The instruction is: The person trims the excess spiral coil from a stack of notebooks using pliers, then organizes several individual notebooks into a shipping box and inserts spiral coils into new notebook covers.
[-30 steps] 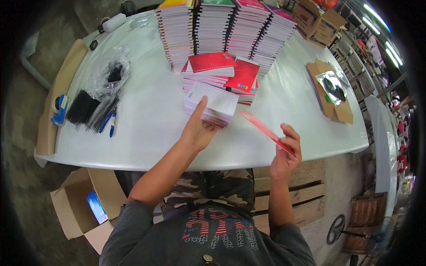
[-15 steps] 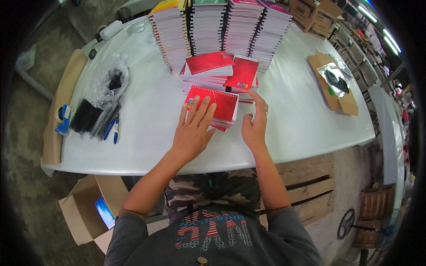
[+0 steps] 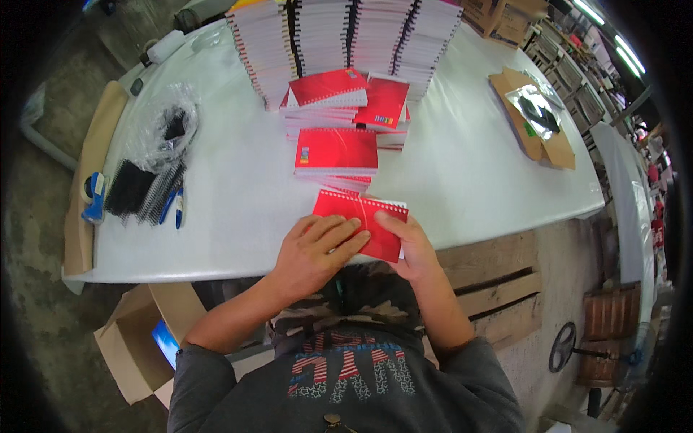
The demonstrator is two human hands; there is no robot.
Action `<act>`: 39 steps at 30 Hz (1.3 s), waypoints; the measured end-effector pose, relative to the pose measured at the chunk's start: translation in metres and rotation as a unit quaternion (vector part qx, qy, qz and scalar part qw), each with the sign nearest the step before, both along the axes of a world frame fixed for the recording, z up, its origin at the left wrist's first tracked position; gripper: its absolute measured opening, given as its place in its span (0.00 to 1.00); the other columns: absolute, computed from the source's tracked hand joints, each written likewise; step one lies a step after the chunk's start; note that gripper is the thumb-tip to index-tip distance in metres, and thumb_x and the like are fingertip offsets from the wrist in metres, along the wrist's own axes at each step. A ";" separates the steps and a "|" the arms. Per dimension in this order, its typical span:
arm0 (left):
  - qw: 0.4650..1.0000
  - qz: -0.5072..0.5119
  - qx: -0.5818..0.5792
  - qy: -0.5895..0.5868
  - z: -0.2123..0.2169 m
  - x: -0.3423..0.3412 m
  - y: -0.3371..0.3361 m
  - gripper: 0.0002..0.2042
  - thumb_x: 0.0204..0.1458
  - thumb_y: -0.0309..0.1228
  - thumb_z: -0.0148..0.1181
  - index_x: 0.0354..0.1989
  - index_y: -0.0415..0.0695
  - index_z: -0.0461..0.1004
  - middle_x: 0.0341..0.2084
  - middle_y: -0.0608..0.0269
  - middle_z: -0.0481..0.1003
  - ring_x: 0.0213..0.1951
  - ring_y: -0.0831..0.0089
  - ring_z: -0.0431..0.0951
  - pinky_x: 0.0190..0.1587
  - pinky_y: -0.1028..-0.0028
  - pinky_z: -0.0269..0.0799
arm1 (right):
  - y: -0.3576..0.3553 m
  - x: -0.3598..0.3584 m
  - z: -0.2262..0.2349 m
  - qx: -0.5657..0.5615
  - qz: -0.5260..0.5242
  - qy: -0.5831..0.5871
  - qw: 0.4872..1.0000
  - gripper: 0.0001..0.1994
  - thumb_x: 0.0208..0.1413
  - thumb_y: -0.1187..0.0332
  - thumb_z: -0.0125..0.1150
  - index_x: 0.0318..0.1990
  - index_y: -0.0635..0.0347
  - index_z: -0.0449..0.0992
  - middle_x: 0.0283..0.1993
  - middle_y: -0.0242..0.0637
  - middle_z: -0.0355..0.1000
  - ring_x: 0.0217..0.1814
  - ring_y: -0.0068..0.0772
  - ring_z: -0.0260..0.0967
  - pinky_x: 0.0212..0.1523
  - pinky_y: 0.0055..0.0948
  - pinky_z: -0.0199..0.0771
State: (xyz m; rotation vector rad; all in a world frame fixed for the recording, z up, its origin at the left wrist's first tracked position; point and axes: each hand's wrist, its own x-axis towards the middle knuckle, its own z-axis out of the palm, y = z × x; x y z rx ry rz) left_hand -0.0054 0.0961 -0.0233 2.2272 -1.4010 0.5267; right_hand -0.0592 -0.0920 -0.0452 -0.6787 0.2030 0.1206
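A red-covered notebook (image 3: pixel 372 229) with a row of punched holes along its far edge is between my hands at the table's near side. My right hand (image 3: pixel 413 249) grips its right end, thumb on the cover and fingers underneath. From the left, my left hand (image 3: pixel 317 251) lies over the cover with its fingers close together; its thumb is hidden. White pages show at the right edge. Just beyond is a short stack of similar red notebooks (image 3: pixel 337 150). Behind it are more red notebooks (image 3: pixel 328 88), one stack topped by a notebook turned sideways (image 3: pixel 384 101).
Tall stacks of black-bound notebooks (image 3: pixel 321 47) stand at the far side. On the left lie black binding combs (image 3: pixel 130 189), plastic wrap (image 3: pixel 170 119), a blue tape dispenser (image 3: pixel 94 198) and blue-handled tools (image 3: pixel 173 206). Flattened cardboard (image 3: pixel 556 144) lies right; an open carton (image 3: pixel 137 317) stands below.
Both hands have come back toward me from the red stacks. The punched red notebook is now between them, and the near stack is uncovered.
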 end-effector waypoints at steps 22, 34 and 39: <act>0.742 0.669 0.044 -0.019 -0.071 0.177 0.277 0.32 0.50 0.51 0.52 0.59 0.43 0.59 0.57 0.44 0.59 0.59 0.49 0.56 0.60 0.56 0.50 | 0.033 0.041 -0.052 -0.437 0.068 -0.204 0.873 0.14 0.52 0.76 0.58 0.47 0.69 0.73 0.41 0.34 0.73 0.42 0.20 0.67 0.46 0.20 0.66; 0.812 0.565 0.121 0.083 -0.057 0.070 0.117 0.18 0.50 0.41 0.54 0.47 0.46 0.69 0.40 0.56 0.66 0.44 0.59 0.67 0.39 0.62 0.63 | 0.027 0.037 -0.043 -0.456 0.048 -0.169 0.873 0.16 0.51 0.77 0.59 0.49 0.69 0.72 0.45 0.38 0.72 0.45 0.23 0.67 0.49 0.22 0.65; 0.850 0.523 0.068 0.001 -0.050 0.076 0.147 0.14 0.51 0.40 0.54 0.43 0.48 0.75 0.35 0.62 0.67 0.41 0.63 0.68 0.42 0.63 0.62 | 0.034 0.036 -0.040 -0.433 0.035 -0.175 0.883 0.16 0.51 0.77 0.58 0.49 0.67 0.72 0.47 0.38 0.72 0.47 0.23 0.67 0.50 0.22 0.65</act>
